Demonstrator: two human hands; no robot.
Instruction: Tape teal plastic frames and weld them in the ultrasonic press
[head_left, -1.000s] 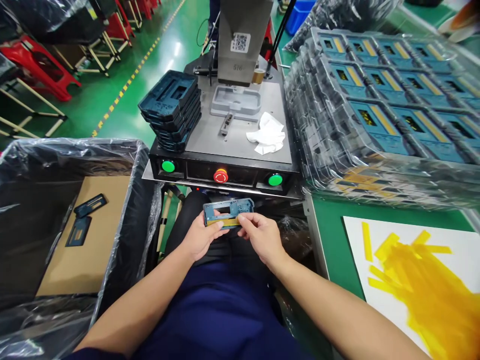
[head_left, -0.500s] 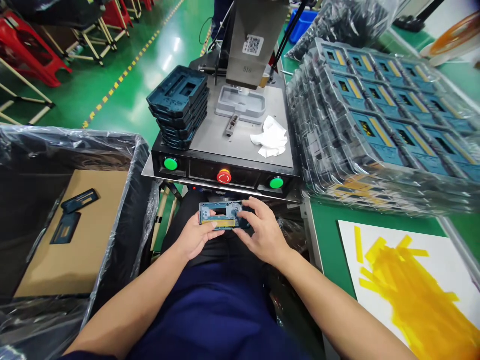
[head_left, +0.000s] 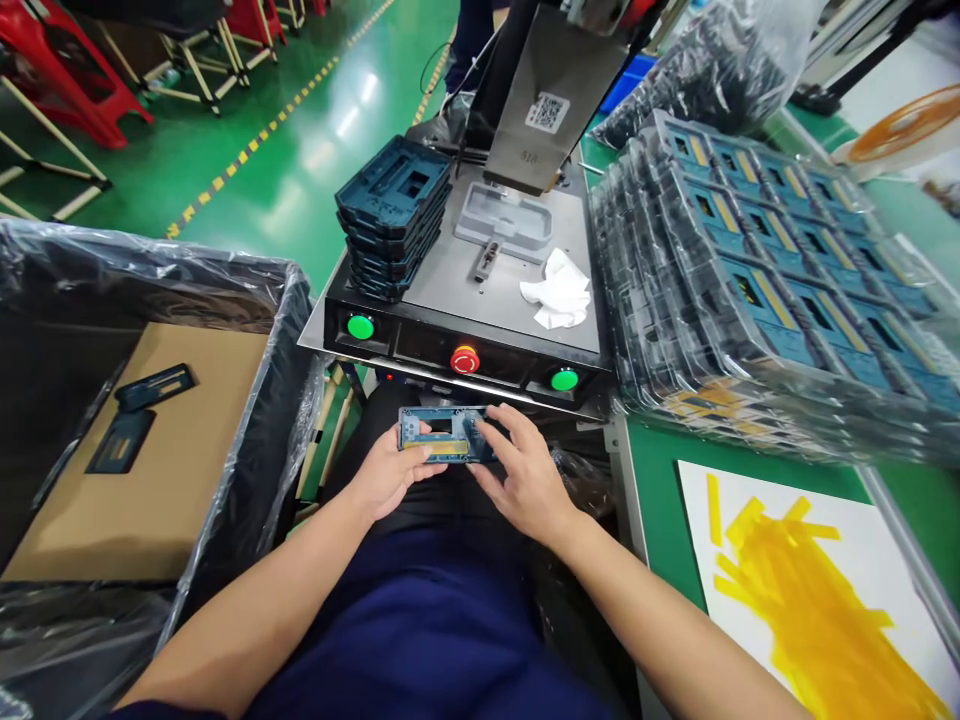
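A dark blue plastic housing (head_left: 457, 423) with a rectangular opening lies level above my lap. Along its near edge runs a yellow strip (head_left: 442, 448). My left hand (head_left: 390, 471) grips the left end, thumb on top beside the strip and fingers beneath. At the right end, my right hand (head_left: 521, 470) has its fingers bent around the edges, with fingertips on the far side and the thumb at the near edge. Behind the housing stands a press (head_left: 525, 120) with a grey fixture (head_left: 504, 222) on its metal plate.
Stacked housings (head_left: 394, 190) stand left on the press table, and a crumpled white tissue (head_left: 556, 290) lies right. Clear trays (head_left: 660, 300) of housings are piled to the right. Yellow strips cover a white sheet (head_left: 701, 500). A lined bin (head_left: 289, 290) holds two housings on cardboard.
The view has swung slightly, so the press and stacks appear shifted right. Both hands keep hold of the housing in nearly the same place.
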